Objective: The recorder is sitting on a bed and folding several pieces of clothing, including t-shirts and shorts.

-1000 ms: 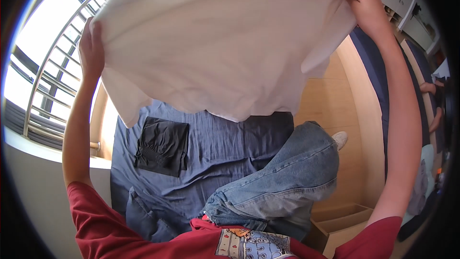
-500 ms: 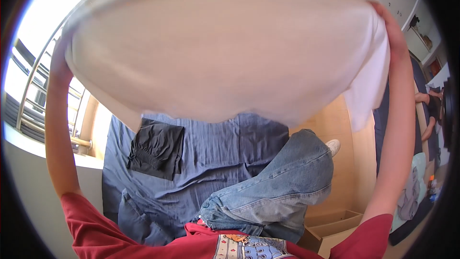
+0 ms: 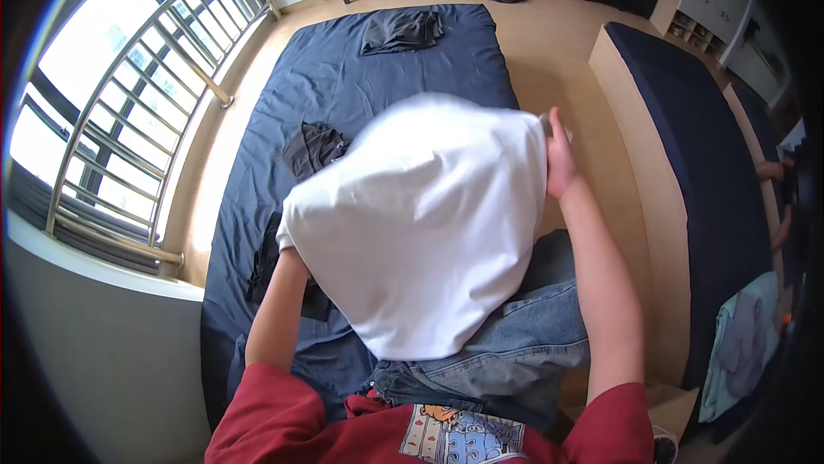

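A white cloth [image 3: 429, 232], probably a garment, billows above my lap and the bed, its far edge blurred by motion. My right hand [image 3: 560, 163] grips its right edge, thumb pointing up. At the cloth's left end, my left hand [image 3: 296, 263] goes in under the fabric; its fingers are hidden, but that end is held up there. Just beyond the left side lies a bunched black garment [image 3: 314, 150]. Another black garment [image 3: 264, 262] is partly covered by my left forearm and the cloth.
Beneath is a bed with a dark blue sheet [image 3: 446, 69]; a folded black garment [image 3: 402, 32] lies at its far end. A metal railing [image 3: 163, 121] runs along the window at left. To the right stands a second dark-blue bed [image 3: 687, 121], with light green and grey clothes [image 3: 740, 344].
Both hands have come down and inward with the white cloth, which was spread high across the view. The far part of the bed and room now shows.
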The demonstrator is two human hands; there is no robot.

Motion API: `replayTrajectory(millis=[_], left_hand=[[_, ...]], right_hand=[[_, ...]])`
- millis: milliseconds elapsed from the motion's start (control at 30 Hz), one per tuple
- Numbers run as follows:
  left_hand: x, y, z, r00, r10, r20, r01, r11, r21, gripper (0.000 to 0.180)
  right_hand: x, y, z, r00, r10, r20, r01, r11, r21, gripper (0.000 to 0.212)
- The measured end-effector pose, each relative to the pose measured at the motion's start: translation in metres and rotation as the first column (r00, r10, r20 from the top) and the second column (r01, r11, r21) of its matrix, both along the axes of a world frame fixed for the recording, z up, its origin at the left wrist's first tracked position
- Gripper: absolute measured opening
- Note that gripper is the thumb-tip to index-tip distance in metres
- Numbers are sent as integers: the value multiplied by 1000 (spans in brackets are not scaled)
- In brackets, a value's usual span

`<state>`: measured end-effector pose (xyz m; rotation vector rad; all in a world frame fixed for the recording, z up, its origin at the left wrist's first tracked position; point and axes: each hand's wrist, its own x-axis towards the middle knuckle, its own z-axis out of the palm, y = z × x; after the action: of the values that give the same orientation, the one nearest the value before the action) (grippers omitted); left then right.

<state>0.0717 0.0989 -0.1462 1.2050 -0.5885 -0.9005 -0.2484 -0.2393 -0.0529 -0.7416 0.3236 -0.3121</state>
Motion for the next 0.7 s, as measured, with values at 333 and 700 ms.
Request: replayTrajectory(millis=[333,700], left_hand=[[-28,68,34,735,-61,-676,-154,955,-253,42],[-61,44,-12,660,169,-732,-122,986,117,53]], right_hand=[[-9,-26,-53,952,-32,-305,41,999,20,29],[-12,5,-27,859,-152,-489,-133,856,-499,41]])
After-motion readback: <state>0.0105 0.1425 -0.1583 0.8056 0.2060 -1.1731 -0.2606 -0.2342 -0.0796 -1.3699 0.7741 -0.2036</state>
